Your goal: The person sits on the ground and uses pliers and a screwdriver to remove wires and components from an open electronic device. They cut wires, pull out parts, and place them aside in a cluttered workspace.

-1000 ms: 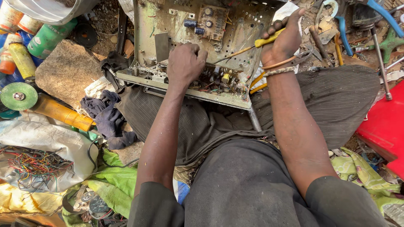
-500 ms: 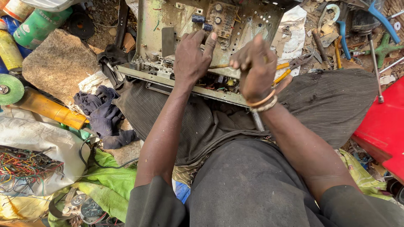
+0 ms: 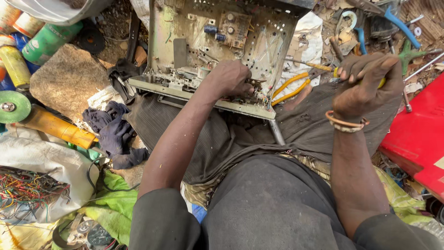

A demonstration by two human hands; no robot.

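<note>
Item: metal electronics chassis (image 3: 217, 51), dirty, perforated, propped upright against the person's lap; small circuit board (image 3: 233, 28) mounted near its top.
Left hand (image 3: 231, 78): grip curled into the wiring at the chassis's lower edge; what it pinches cannot be told.
Right hand (image 3: 367, 83): grip closed on a yellow-handled screwdriver (image 3: 319, 66), shaft pointing toward the chassis.
Adjacent: yellow-handled pliers (image 3: 291, 88) on the lap; dark rag (image 3: 113, 132), green grinding disc (image 3: 13, 106), tangled coloured wires (image 3: 27, 190) on the ground.

Bright, even daylight from above. Soft shadows only, darkest beneath the metal chassis (image 3: 217, 55) across the lap. No harsh glare. Sharp at centre; slight motion blur on the right hand (image 3: 365, 85); mild wide-angle stretching toward corners.
</note>
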